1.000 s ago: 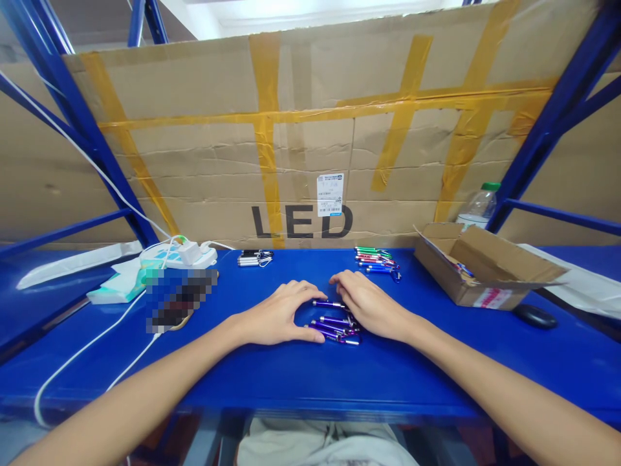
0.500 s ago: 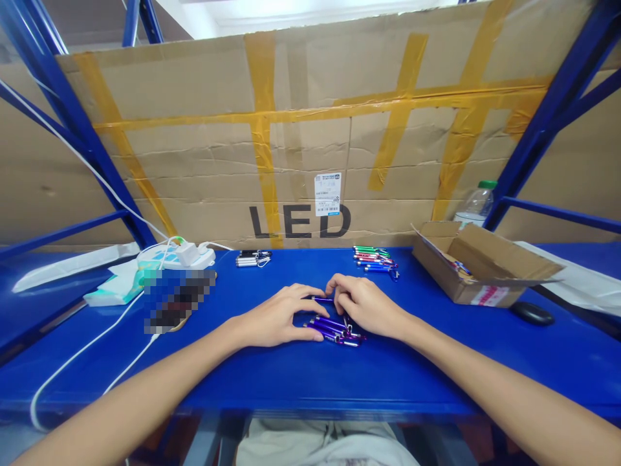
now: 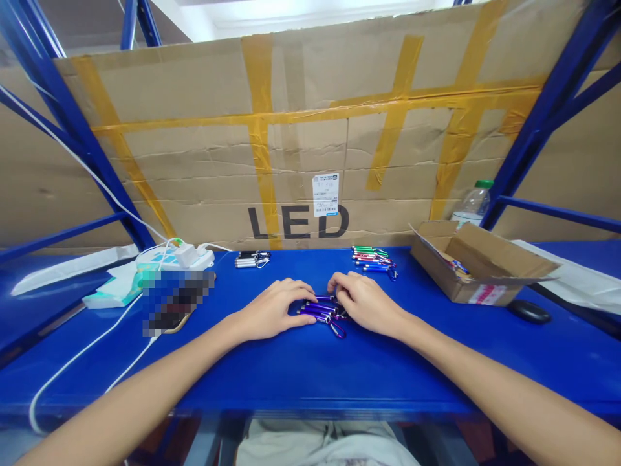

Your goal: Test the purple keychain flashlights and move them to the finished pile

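Several small purple keychain flashlights (image 3: pixel 317 310) lie side by side on the blue table, in front of me. My left hand (image 3: pixel 274 310) closes on their left ends, thumb along the near side and fingers along the far side. Curled at their right ends is my right hand (image 3: pixel 366 303), with its fingertips pressed in among the clips and partly hidden. One purple carabiner clip (image 3: pixel 338 330) sticks out toward me from the bunch.
Behind lie black and silver flashlights (image 3: pixel 252 259) and a row of green, red and blue ones (image 3: pixel 373 261). An open cardboard box (image 3: pixel 439 272) and a black mouse (image 3: pixel 528 311) are right. A phone (image 3: pixel 182 304), power strip (image 3: pixel 201 259) and white cables are left.
The purple flashlights have shifted slightly left and away from me and now lie closer together. My left hand has closed in on them; my right hand stays at their right ends.
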